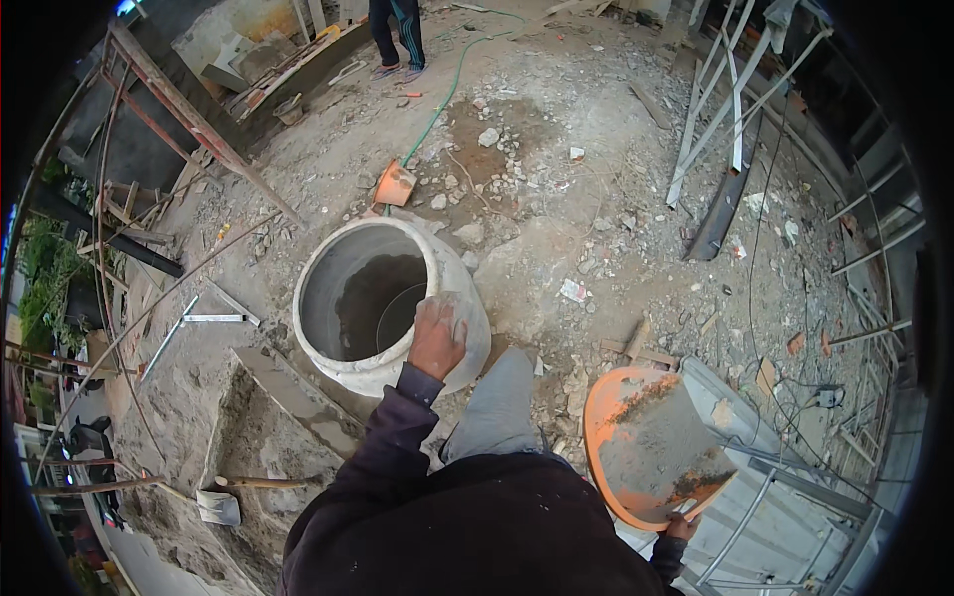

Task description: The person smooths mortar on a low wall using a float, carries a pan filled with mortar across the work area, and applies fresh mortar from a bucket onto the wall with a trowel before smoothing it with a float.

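Observation:
A large round concrete jar point(316, 360), wide-mouthed and grey, stands on the ground in front of me. My left hand point(438, 340) presses against its right rim and shoulder, fingers bent. A pale, blurred patch shows at the fingertips; whether it is a thin tool or wet cement I cannot make out. Inside the jar, a darker damp area covers part of the wall. To my right, an orange tub point(599, 437) is tilted on its side, its inside coated with grey cement. My right hand point(682, 526) grips the tub's lower rim.
A small orange bucket point(395, 185) lies beyond the jar by a green hose point(437, 117). At left are a trough of sand point(263, 422) and a hoe point(220, 507). Metal frames point(735, 109) stand far right; rubble covers the ground. Another person point(397, 35) stands at the back.

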Demonstrator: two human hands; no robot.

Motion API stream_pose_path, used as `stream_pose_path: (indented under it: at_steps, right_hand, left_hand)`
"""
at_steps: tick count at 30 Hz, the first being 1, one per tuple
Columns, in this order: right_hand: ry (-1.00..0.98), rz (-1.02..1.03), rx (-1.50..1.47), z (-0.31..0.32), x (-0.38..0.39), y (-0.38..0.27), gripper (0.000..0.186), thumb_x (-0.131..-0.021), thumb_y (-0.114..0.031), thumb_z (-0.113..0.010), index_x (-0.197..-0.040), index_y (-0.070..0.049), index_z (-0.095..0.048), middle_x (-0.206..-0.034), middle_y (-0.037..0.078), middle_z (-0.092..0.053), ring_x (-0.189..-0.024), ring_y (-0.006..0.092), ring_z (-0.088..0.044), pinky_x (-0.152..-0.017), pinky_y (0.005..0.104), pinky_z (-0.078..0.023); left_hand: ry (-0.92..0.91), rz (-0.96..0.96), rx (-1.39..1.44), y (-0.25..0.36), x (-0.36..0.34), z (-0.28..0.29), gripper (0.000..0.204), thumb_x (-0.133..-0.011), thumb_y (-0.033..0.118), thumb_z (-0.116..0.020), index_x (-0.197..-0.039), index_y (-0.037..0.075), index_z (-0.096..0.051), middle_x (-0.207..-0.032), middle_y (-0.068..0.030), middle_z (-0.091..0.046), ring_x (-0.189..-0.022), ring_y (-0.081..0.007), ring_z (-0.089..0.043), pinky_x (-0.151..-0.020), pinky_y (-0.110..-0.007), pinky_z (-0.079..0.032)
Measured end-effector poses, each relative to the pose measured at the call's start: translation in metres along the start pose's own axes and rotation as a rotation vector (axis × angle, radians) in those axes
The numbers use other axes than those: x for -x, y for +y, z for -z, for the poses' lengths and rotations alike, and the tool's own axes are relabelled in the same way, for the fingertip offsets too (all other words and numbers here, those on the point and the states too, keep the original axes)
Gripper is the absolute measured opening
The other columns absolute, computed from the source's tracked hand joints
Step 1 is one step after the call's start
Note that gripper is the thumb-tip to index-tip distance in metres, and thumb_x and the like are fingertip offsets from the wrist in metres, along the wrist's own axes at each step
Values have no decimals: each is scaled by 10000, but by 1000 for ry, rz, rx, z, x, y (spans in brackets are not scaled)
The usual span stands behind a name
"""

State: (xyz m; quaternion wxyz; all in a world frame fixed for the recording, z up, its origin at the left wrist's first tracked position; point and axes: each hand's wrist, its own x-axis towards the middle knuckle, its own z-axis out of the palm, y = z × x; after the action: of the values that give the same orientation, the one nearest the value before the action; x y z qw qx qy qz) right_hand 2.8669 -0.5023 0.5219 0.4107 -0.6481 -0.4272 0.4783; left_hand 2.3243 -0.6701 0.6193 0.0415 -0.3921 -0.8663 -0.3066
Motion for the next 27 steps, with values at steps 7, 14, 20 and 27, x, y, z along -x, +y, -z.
stream_pose_path:
  at_steps: [7, 14, 20, 27]
  right_hand:
    - [-267, 14, 138, -114, -66, 28, 329, -785, -335, -433, -855, -26, -522, -668, 94, -512, -559, 201, -471, -567, 345, -410]
    - [-319, -248, 70, -418, -176, -101, 310, -772, -218, -498, -1018, -33, -455, -693, 110, -506, -585, 225, -481, -512, 329, -431]
    - [-632, 249, 244, -610, -200, -228, 483, -650, -45, -463, -1109, -36, -313, -852, 199, -464, -693, 328, -508, -622, 461, -450]
    - [-610, -93, -108, -817, -194, -331, 552, -652, 59, -391, -1181, -36, -261, -706, 84, -438, -561, 191, -480, -452, 341, -454]
  left_hand:
    - [-35, -61, -222, -86, -128, -9, 562, -726, 324, -524, -1155, 4, -354, -1173, -211, -320, -1091, -354, -301, -894, -472, -235]
    - [-610, 149, -412, -160, -227, -26, 505, -773, 429, -383, -1126, 73, -441, -1164, -141, -407, -1121, -307, -318, -927, -460, -210]
    - [-708, 167, -500, -186, -210, -56, 348, -760, 372, -383, -981, 147, -531, -1021, -49, -526, -1074, -236, -401, -919, -486, -188]
    - [-497, -30, -547, -225, -187, -81, 302, -738, 350, -447, -947, 150, -537, -978, -89, -545, -987, -248, -471, -843, -466, -305]
